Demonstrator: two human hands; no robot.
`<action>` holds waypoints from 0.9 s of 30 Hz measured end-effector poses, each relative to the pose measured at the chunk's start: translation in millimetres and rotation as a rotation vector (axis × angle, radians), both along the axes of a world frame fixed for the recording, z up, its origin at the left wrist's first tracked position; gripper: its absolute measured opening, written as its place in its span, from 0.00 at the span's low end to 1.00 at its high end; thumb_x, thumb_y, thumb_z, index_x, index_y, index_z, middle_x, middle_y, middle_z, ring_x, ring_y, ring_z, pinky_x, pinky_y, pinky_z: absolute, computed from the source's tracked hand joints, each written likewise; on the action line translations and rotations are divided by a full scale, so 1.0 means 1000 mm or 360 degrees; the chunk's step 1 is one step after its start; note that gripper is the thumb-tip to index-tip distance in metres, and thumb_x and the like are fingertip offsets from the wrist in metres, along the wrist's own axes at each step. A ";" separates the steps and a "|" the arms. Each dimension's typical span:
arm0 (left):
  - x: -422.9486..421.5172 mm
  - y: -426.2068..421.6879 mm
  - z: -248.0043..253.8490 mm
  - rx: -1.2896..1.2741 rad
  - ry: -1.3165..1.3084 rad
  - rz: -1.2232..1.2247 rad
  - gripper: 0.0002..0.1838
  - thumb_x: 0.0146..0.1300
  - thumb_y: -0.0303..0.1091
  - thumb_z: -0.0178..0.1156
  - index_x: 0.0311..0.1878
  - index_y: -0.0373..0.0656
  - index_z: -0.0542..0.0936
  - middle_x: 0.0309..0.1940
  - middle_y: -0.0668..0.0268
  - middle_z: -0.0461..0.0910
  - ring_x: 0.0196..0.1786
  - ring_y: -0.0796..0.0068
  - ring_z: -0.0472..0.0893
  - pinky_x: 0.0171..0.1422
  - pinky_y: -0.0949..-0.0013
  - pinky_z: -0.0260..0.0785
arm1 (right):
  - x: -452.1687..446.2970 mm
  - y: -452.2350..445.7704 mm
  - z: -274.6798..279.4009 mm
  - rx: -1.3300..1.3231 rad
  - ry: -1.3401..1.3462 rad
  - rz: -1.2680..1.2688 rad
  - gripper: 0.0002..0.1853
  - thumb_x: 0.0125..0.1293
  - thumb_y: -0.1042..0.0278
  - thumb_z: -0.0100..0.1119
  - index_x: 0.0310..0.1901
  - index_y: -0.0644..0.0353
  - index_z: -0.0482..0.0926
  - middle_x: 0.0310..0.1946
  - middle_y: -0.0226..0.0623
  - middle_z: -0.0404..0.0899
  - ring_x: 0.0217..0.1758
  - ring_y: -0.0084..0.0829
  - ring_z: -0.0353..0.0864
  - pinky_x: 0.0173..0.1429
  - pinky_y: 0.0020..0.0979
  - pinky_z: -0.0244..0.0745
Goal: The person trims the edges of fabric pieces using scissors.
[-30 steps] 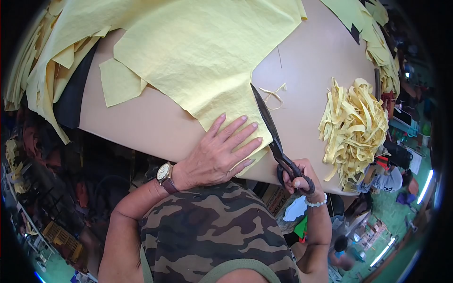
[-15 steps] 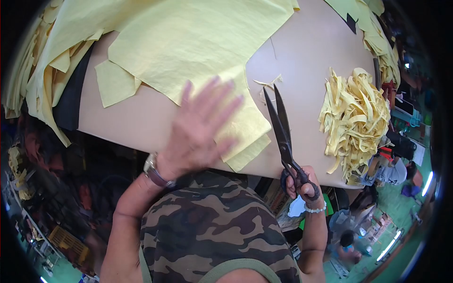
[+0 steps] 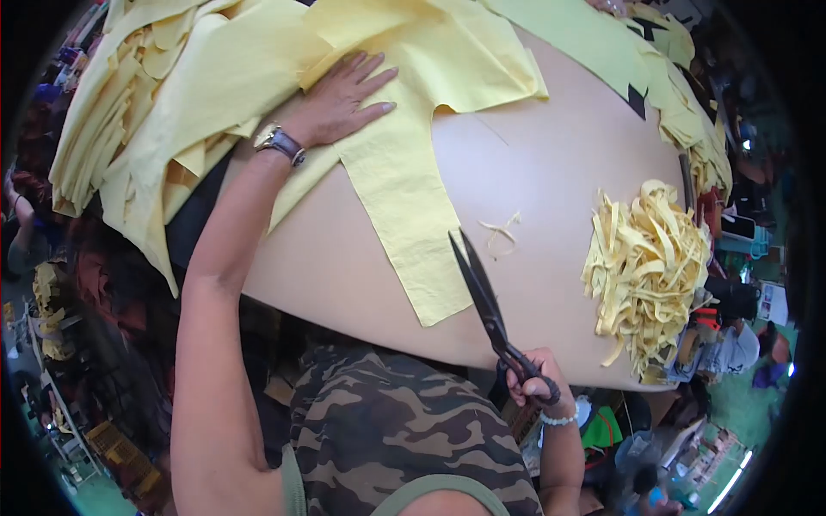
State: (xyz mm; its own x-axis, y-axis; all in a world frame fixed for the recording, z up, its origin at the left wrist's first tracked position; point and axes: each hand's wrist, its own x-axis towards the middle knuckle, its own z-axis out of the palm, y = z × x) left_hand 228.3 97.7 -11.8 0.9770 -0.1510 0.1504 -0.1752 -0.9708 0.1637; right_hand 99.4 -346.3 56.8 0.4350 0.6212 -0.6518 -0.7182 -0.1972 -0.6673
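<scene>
My left hand [image 3: 346,101] lies flat on a yellow fabric piece [image 3: 404,206], fingers spread, near the upper middle of the table. A long strip of this fabric runs down toward the table's front edge. In my right hand [image 3: 538,378] is a pair of large dark scissors [image 3: 483,297], gripped by the handles and pointing up and away from me. The blades look nearly closed, with a narrow gap at the tips, just right of the fabric strip. Thin yellow scraps [image 3: 501,234] lie on the table right of the blade tips.
On the right of the table [image 3: 551,172] sits a heap of cut yellow strips [image 3: 650,275]. Layered yellow fabric [image 3: 129,112] hangs over the left side. Paler green-yellow fabric [image 3: 585,43] lies along the far right edge. A second person's hand [image 3: 609,7] shows at the top.
My left hand has moved up and left and now rests on the fabric, which has shifted and turned. The scissors have closed somewhat and moved slightly left and down.
</scene>
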 end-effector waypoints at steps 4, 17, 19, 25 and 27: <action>0.017 0.013 0.012 -0.0052 0.0016 -0.0036 0.28 0.65 0.51 0.45 0.66 0.51 0.61 0.69 0.57 0.53 0.71 0.55 0.50 0.74 0.59 0.40 | -0.003 0.008 -0.002 -0.0081 0.0065 -0.0009 0.25 0.44 0.50 0.70 0.25 0.68 0.73 0.14 0.30 0.68 0.13 0.20 0.68 0.16 0.20 0.63; 0.084 -0.033 0.016 -0.0125 -0.0057 -0.0208 0.23 0.64 0.47 0.49 0.58 0.45 0.71 0.61 0.57 0.66 0.63 0.59 0.64 0.65 0.54 0.56 | -0.006 0.016 0.005 -0.0406 -0.0099 0.0251 0.15 0.52 0.62 0.68 0.20 0.59 0.72 0.13 0.24 0.70 0.15 0.15 0.66 0.21 0.17 0.58; 0.095 -0.031 -0.009 -0.0280 -0.0169 -0.0185 0.27 0.64 0.52 0.48 0.62 0.47 0.67 0.65 0.57 0.60 0.68 0.58 0.58 0.69 0.53 0.49 | -0.009 0.017 0.005 -0.0442 -0.0119 0.0248 0.15 0.52 0.62 0.68 0.20 0.59 0.72 0.12 0.24 0.70 0.15 0.14 0.66 0.21 0.17 0.58; 0.100 -0.030 -0.006 -0.0390 -0.0070 -0.0098 0.39 0.57 0.62 0.51 0.66 0.48 0.62 0.69 0.59 0.53 0.72 0.55 0.48 0.74 0.54 0.37 | -0.008 0.018 0.004 -0.0497 -0.0124 0.0259 0.16 0.51 0.60 0.70 0.20 0.59 0.73 0.12 0.24 0.70 0.16 0.14 0.66 0.21 0.18 0.56; 0.102 -0.031 -0.007 -0.0392 -0.0052 -0.0084 0.40 0.56 0.63 0.52 0.66 0.48 0.62 0.69 0.59 0.53 0.72 0.55 0.47 0.74 0.54 0.36 | -0.009 0.017 0.003 -0.0505 -0.0106 0.0253 0.16 0.51 0.60 0.70 0.20 0.59 0.73 0.12 0.24 0.70 0.16 0.14 0.66 0.21 0.18 0.56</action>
